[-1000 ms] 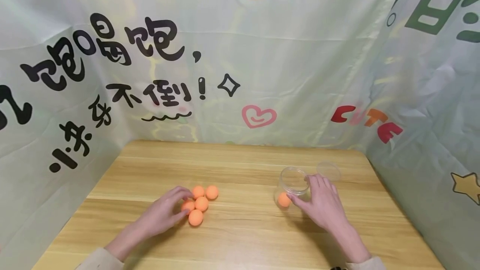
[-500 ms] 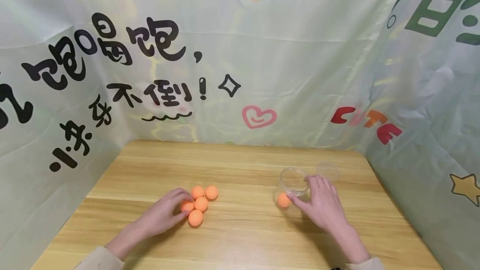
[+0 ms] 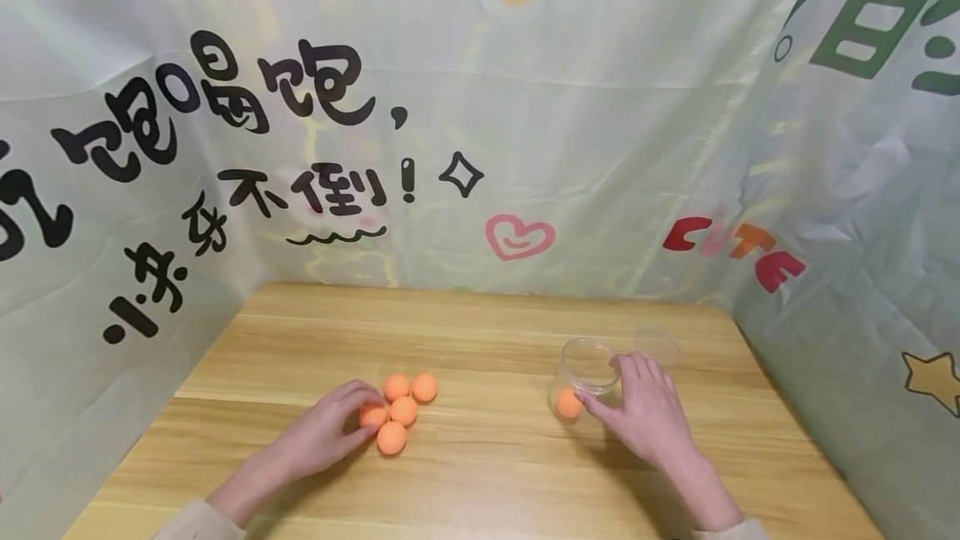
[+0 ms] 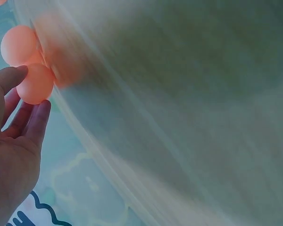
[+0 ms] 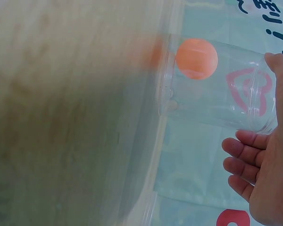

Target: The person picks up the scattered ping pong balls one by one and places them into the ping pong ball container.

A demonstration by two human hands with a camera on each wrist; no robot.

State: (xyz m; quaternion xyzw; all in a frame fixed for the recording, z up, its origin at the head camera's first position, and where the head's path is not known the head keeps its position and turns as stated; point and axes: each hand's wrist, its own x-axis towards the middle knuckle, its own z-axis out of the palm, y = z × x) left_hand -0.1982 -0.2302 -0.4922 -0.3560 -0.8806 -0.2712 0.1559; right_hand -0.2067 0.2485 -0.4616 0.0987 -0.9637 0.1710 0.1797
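There, an orange ball (image 3: 373,417) was pinched on the table (image 3: 480,482) by the left hand (image 3: 326,425), four more balls (image 3: 403,411) clustered alongside! Across, the upright clear jar (image 3: 592,377), one ball (image 3: 567,404) lying inside, was gripped near the top by the right hand (image 3: 651,411).

The light-brown wood-grain table (image 3: 480,490) supports clustered orange balls (image 3: 403,411), an upright clear cylindrical jar (image 3: 589,382) and a clear round disc (image 3: 657,346).

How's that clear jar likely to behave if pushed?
The jar stands upright, so a low push would probably slide it; a high one might tip it. It looks smooth, so it may be slippery. The round ball inside would likely roll about.
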